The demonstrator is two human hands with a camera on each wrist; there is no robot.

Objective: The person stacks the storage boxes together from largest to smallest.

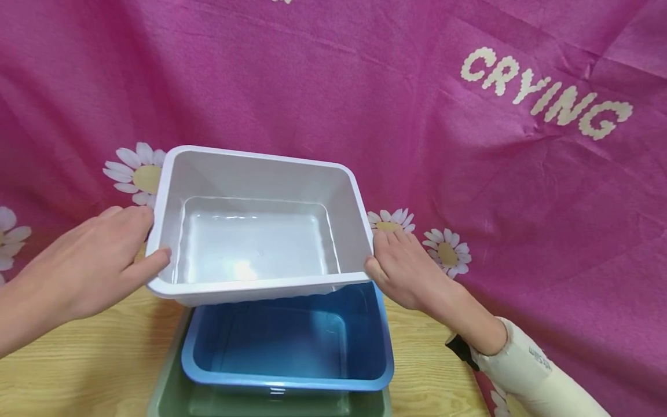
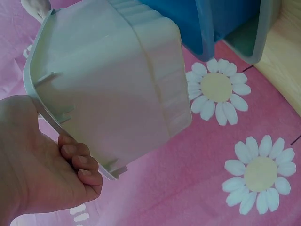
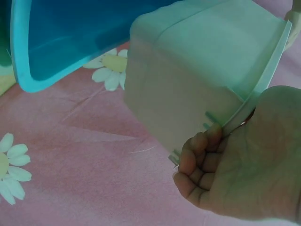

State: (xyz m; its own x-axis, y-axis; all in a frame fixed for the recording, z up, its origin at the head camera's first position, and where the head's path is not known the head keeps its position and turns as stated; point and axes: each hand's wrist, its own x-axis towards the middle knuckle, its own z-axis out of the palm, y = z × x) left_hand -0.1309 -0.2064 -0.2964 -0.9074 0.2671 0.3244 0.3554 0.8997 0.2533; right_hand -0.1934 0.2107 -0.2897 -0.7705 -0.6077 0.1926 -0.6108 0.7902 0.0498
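Note:
Both hands grip a white plastic bin (image 1: 250, 237) by the rims of its short sides, holding it tilted so that its inside shows in the head view. My left hand (image 1: 99, 260) has its thumb over the left rim, and in the left wrist view its fingers (image 2: 82, 162) curl under the edge. At the right rim, my right hand (image 1: 411, 269) pinches the near corner; its fingers (image 3: 197, 155) bend beneath the lip. Below the white bin sits a blue bin (image 1: 286, 341), partly covered by it in the head view. The blue bin stands within a larger green bin (image 1: 169, 370).
The bins stand on a wood-grain table (image 1: 432, 359). Behind rises a magenta cloth (image 1: 312, 75) printed with daisies and pale letters. A cream sleeve (image 1: 526, 365) covers the right forearm, with a black strap (image 1: 461, 350) beside it.

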